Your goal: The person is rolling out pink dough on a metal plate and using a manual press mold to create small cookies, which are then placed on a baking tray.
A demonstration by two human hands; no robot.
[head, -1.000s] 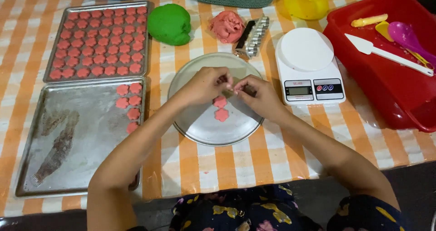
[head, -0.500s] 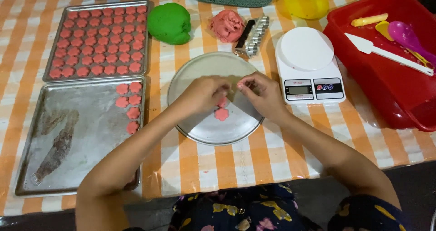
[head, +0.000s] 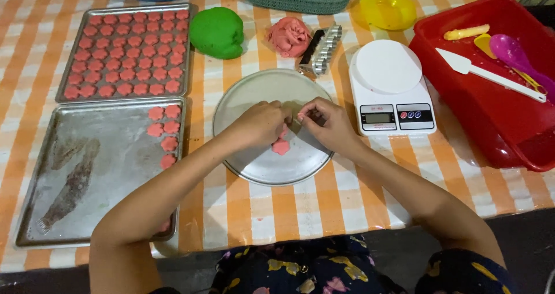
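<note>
Both hands met over the round metal plate (head: 254, 97). L hand (head: 260, 123) & R hand (head: 326, 122) had fingers pinched together on a small pink dough bit, mostly hidden. One pink flower cookie (head: 281, 148) lay on the plate, just below the hands.

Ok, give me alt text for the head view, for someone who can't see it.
Both hands, left hand and right hand, meet over a round metal plate above a pink flower-shaped dough piece. Two baking trays of pink pieces lie left, a kitchen scale right.
</note>
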